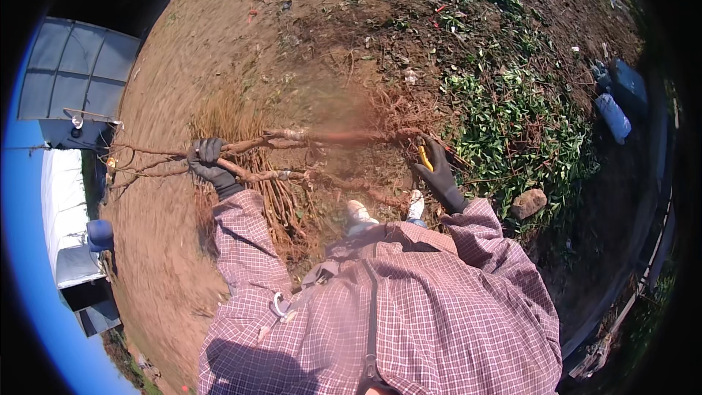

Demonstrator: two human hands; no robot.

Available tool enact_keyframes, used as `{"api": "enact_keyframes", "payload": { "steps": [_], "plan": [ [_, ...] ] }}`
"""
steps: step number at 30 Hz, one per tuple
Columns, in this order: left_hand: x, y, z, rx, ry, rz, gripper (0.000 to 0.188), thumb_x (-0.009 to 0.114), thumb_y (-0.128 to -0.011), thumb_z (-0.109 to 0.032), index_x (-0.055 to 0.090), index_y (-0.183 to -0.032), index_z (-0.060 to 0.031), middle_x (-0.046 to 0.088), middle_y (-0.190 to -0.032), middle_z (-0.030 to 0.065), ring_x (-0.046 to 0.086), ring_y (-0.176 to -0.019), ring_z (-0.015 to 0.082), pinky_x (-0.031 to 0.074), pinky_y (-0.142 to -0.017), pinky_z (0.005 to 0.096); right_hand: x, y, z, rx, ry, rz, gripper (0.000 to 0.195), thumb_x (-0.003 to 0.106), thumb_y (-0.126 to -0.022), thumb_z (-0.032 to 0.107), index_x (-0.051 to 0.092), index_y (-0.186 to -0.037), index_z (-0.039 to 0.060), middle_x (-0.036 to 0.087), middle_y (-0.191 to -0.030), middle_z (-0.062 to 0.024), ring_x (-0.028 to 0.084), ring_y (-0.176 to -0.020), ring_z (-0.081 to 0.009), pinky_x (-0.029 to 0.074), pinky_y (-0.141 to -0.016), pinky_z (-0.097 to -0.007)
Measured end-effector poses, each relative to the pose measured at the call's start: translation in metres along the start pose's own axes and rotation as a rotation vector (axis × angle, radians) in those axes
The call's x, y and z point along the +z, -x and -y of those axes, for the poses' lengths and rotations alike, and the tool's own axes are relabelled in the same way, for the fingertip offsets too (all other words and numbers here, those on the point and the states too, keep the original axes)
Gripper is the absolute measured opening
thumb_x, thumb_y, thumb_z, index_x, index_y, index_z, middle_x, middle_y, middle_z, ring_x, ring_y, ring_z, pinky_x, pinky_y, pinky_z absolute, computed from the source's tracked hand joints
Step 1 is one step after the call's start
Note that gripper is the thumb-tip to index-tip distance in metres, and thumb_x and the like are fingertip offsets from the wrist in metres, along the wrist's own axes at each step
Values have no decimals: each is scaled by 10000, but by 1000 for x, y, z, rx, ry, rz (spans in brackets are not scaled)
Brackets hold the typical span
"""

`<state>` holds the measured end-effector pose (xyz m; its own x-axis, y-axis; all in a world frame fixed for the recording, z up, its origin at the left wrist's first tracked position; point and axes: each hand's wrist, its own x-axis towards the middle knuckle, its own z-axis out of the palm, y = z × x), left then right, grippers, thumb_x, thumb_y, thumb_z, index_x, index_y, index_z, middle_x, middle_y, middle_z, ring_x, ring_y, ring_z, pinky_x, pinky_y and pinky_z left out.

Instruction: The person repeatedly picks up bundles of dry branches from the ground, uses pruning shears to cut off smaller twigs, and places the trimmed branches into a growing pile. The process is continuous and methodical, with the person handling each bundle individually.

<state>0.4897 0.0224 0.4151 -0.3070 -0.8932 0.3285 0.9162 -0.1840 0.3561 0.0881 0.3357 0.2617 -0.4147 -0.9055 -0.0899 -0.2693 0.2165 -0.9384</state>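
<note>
My left hand, in a dark glove, is closed around two long brown woody stems that lie crosswise before me. Their thin branched tips point to the left and their fibrous roots spread at the right. Gloved too, my right hand is beside the root end, holding a yellow-handled tool; its working end is hidden among the roots. A bundle of similar bare-stemmed plants lies on the ground beneath the held stems. A blur covers part of the middle of the view.
Cut green leafy shoots are heaped at the right, with a stone at the near edge. Farther right lie a white sack and a blue container. A blue barrel stands at the far left. Litter dots the soil.
</note>
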Motion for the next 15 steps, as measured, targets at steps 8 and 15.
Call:
{"api": "enact_keyframes", "payload": {
  "steps": [8,15],
  "plan": [
    [-49,14,-18,-125,-81,-331,319,561,-808,-185,354,-568,-149,358,-503,-45,342,-479,105,335,-530,256,-6,1,8,96,138,80,845,644,-795,497,297,-1413,38,344,-1409,-236,329,-1322,-366,310,-1083,-410],
    [-49,29,-9,-31,-306,-594,334,527,-777,-221,307,-533,-161,332,-484,-36,323,-433,128,341,-499,299,1,-2,33,224,155,103,642,602,-823,303,386,-1336,-16,492,-1309,-220,495,-1194,-347,406,-987,-373]
  ]
}}
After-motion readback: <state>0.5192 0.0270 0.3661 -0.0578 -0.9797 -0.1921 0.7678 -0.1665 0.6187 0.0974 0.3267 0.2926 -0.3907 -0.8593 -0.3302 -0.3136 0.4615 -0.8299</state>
